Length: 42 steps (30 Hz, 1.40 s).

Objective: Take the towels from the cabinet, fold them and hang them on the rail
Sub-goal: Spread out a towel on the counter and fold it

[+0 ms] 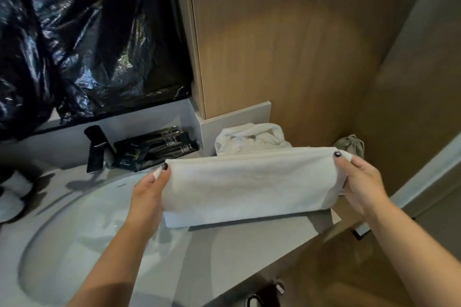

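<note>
1. Bare forearms come up from the bottom edge, both angled inward and fwd, wrists roughly level.
2. Left hand (149, 189) has its grip closed on the left end of the folded white towel (247, 182): thumb on top near the upper corner, other fingers hidden under the cloth. Painted nails visible, one dark, one pale.
3. Right hand (359, 182) grips the right end the same way: thumb and a fingertip pinched at the top corner, remaining fingers curled behind the fold.
4. Towel is stretched flat betw. the two hands, held above the grey counter (249, 244), casting a shadow strip under its near edge. Left part hangs over the rim of the round sink (74, 219).
5. Behind it, a crumpled white towel (249, 137) lies on the counter against the wood wall panel (287, 45).
6. Right of that, a small grey drawstring pouch (350, 143), partly hidden by the right hand's fingertips.
7. Left of the crumpled towel, black toiletry packets (154, 149) lie by the backsplash.
8. Farthest back, upper left: shiny black plastic sheeting (87, 32).
</note>
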Tool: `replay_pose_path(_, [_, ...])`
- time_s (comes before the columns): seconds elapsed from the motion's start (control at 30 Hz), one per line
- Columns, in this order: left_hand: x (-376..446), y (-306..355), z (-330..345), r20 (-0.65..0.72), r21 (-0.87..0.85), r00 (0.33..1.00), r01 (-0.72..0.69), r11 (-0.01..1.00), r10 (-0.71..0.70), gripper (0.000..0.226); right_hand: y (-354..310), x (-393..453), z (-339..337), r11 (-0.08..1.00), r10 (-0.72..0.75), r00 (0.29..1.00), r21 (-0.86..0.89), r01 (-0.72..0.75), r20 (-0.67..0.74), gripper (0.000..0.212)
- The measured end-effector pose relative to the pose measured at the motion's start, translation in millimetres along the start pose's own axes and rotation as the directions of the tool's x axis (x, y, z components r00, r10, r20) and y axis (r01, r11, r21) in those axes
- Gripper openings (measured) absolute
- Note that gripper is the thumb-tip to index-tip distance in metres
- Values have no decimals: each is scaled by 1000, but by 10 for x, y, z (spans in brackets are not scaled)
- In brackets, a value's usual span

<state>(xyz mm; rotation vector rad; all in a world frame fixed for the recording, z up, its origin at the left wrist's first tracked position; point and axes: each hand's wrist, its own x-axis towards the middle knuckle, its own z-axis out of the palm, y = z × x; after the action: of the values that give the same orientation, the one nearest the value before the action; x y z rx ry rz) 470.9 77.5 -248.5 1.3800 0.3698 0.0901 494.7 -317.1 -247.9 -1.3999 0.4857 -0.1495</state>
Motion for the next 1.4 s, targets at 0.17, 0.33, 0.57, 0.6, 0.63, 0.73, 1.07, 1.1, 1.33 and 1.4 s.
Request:
replay_pose_path(0.17, [-449,103,-176,47,83,999,-22,996,18,25,23,-571,-93,992,-77,994,-106,68,-82,11])
replay_pose_path(0.33, [-692,-140,-322,-49,152,997,58,987,-51,34,286,-833,-205,977,-95,986,-200,67,-135,11])
replay_pose_path(0.57, [-816,-671,-376,-205,150,970,166,975,-133,20,682,-772,-153,966,-77,993,-251,52,-88,8])
replay_pose_path(0.6, [-787,-718,-371,-236,147,961,181,973,-143,20,734,-709,-133,966,-74,995,-255,53,-72,7])
replay_pose_path(0.63, [-755,-760,-363,-270,140,950,200,970,-157,18,779,-633,-112,962,-78,996,-266,61,-54,8])
replay_pose_path(0.73, [-629,-841,-308,-327,118,927,234,965,-185,16,871,-361,-20,947,-93,996,-309,87,-3,20])
replay_pose_path(1.07, [-203,-1205,-199,-480,451,875,312,836,-68,47,1212,289,147,697,-142,979,-689,201,143,30])
replay_pose_path(1.1, [-193,-1220,-180,-466,518,884,305,799,-36,48,1262,294,132,668,-124,982,-720,187,141,25])
replay_pose_path(1.33, [-154,-1399,-92,-39,962,902,-83,261,430,44,1408,53,257,319,-499,795,-780,539,346,30])
replay_pose_path(1.4, [-277,-1488,89,246,924,847,-352,150,471,47,1519,-179,383,215,-468,652,-639,739,597,39])
